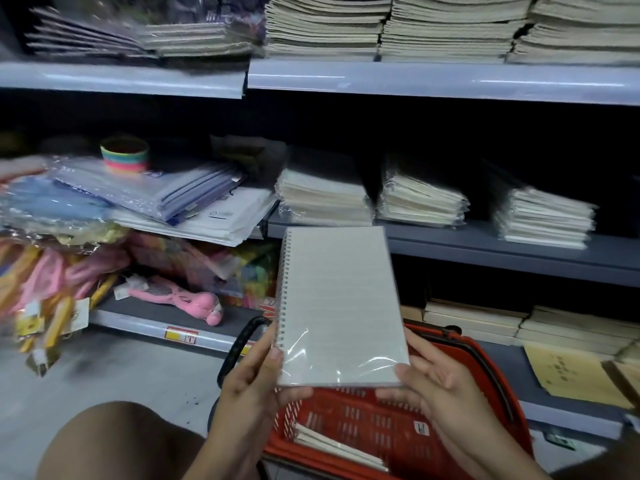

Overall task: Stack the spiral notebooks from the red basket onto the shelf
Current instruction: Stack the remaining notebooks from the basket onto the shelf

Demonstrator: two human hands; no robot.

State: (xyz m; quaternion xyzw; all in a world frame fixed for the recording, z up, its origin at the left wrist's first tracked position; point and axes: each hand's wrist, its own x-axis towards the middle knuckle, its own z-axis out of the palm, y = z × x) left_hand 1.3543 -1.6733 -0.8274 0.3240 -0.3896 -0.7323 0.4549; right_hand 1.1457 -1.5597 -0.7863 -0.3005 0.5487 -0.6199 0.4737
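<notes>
Both hands grip one spiral notebook (341, 306) by its near edge: the left hand (256, 382) pinches the corner by the wire coil, thumb on the cover, and the right hand (433, 382) curls under the opposite corner. Held so, the plastic-wrapped cover faces up and the far edge points at the middle shelf (502, 247), probably so it can slide flat onto one of the wrapped notebook stacks (323, 199) there. It hangs above the red basket (381, 431) on the floor, where at least one more notebook (332, 445) lies, so the task looks unfinished.
</notes>
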